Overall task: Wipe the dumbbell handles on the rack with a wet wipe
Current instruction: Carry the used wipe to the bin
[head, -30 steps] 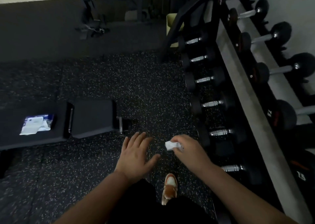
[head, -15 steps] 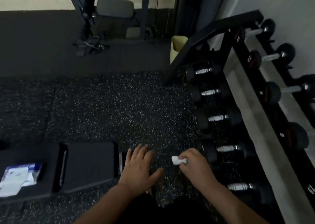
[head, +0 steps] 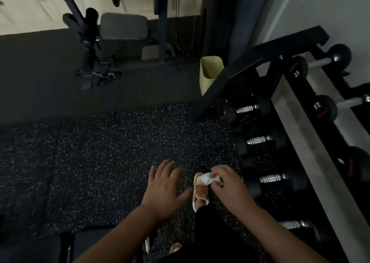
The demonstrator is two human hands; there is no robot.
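A black dumbbell rack [head: 312, 156] runs along the right wall. Its lower tier holds several black dumbbells with chrome handles, such as the far handle [head: 246, 109] and the nearer handle [head: 271, 178]. Upper-tier dumbbells [head: 324, 107] lie further right. My right hand [head: 228, 184] pinches a crumpled white wet wipe [head: 207, 179] in front of me, left of the lower tier and apart from every handle. My left hand [head: 166, 190] hovers beside it, fingers spread and holding nothing.
Speckled black rubber flooring [head: 120, 152] spreads to the left. A pale yellow bin [head: 210, 72] stands by the rack's far end. A weight machine with a grey pad [head: 124, 27] is at the back. My orange and white shoe [head: 200, 194] shows below the hands.
The view has tilted up and forward along the rack; the bench and wipe packet have slid out of sight. Both hands keep their pose, the right still pinching the wipe.
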